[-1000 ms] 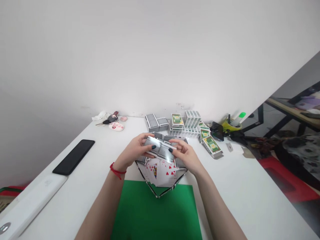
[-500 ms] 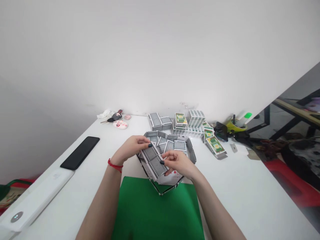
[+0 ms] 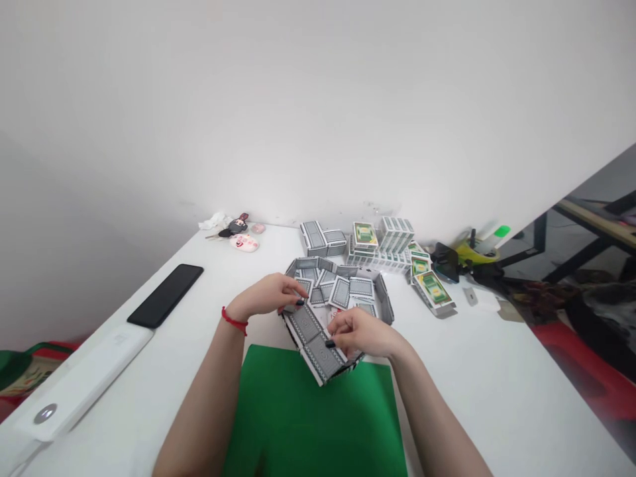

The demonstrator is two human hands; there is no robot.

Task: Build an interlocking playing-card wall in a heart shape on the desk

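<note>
A panel of joined playing cards (image 3: pixel 314 334), grey patterned backs up, slants along the front-left side of a box (image 3: pixel 383 299) whose walls are built from cards. My left hand (image 3: pixel 271 295) is closed on the panel's upper end, thumb and fingers pinching it. Near its lower end, my right hand (image 3: pixel 366 333) pinches the inner edge. Several loose playing cards (image 3: pixel 340 291) lie inside the box. The box's front point is partly hidden by the panel and rests over a green sheet (image 3: pixel 318 417).
Behind the box stand card stacks (image 3: pixel 314 238) and wrapped card packs (image 3: pixel 395 235). Opened card boxes (image 3: pixel 433 291) lie to the right, near a yellow holder (image 3: pixel 474 253). At left are a phone (image 3: pixel 166 296), a white device (image 3: pixel 92 381) and keys with charms (image 3: pixel 233 228).
The card panel has moved down and slightly right, now lying along the box's front-left edge. Both hands have lowered with it, and the view has shifted slightly.
</note>
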